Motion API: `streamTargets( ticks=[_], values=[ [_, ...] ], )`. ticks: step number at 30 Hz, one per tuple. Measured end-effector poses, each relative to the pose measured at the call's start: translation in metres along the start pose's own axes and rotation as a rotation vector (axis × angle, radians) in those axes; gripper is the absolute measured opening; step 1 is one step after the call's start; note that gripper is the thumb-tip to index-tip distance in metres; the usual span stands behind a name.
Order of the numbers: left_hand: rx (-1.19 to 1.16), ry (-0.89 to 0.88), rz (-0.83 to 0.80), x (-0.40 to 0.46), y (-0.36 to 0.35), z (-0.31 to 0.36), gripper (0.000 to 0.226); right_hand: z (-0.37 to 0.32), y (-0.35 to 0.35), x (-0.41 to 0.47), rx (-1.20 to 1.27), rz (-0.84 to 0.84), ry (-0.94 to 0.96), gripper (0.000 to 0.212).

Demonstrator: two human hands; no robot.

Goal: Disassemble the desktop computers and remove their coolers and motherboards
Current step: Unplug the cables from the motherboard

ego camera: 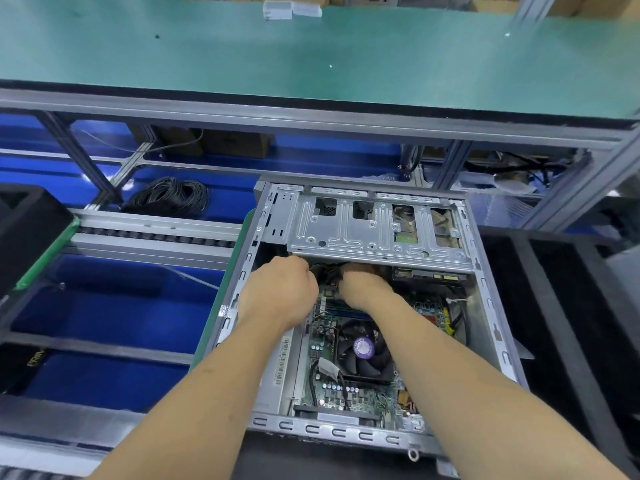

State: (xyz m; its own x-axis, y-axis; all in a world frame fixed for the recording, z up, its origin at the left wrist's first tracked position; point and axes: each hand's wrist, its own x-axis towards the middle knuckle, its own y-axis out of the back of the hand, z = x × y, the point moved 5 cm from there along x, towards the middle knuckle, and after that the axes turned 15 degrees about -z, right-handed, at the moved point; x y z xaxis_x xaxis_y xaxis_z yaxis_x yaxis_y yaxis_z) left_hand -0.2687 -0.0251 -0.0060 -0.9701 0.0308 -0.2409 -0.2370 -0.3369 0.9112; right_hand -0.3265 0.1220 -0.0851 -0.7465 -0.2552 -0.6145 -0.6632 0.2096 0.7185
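- Green-topped workshop surface [311, 57] spans the background, over blue bins and aluminium framing.
- Open desktop case [485, 271] lies flat below it, near the viewer; its drive cage [363, 233] overhangs the far end, leaving little room.
- Motherboard [325, 344] and fan cooler [363, 355] sit inside, both mounted.
- Left hand [280, 292] and right hand [363, 287], fingers curled, reach beneath the cage at a cable bundle [329, 271]; exact grip hidden.
- Best pulled straight, clear of sharp case edges.

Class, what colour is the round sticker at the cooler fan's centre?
Purple sticker, clearest in the head view.
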Motion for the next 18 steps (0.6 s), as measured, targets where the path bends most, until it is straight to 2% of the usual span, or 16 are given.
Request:
streamTargets(
  ticks=[7, 8, 11, 12, 15, 18],
  values=[
    [0.002, 0.005, -0.084, 0.002, -0.003, 0.002, 0.031, -0.005, 0.0, 0.026, 0.06, -0.12, 0.111, 0.015],
    [-0.008, 0.006, -0.094, 0.002, -0.003, 0.001, 0.03, -0.003, -0.001, 0.027, 0.075, -0.132, 0.135, 0.018],
    [-0.006, 0.005, -0.104, 0.003, -0.004, 0.001, 0.028, 0.005, -0.003, 0.027, 0.082, -0.147, 0.201, 0.049],
    [0.003, 0.005, -0.1, 0.003, -0.005, 0.001, 0.028, 0.004, -0.003, 0.026, 0.065, -0.155, 0.217, 0.052],
    [0.025, 0.007, -0.094, 0.004, -0.004, 0.001, 0.028, -0.009, -0.007, 0.028, -0.027, -0.181, 0.22, 0.036],
    [0.019, 0.008, -0.097, 0.004, -0.004, 0.001, 0.028, -0.017, -0.006, 0.026, -0.077, -0.13, 0.22, 0.033]
  ],
)
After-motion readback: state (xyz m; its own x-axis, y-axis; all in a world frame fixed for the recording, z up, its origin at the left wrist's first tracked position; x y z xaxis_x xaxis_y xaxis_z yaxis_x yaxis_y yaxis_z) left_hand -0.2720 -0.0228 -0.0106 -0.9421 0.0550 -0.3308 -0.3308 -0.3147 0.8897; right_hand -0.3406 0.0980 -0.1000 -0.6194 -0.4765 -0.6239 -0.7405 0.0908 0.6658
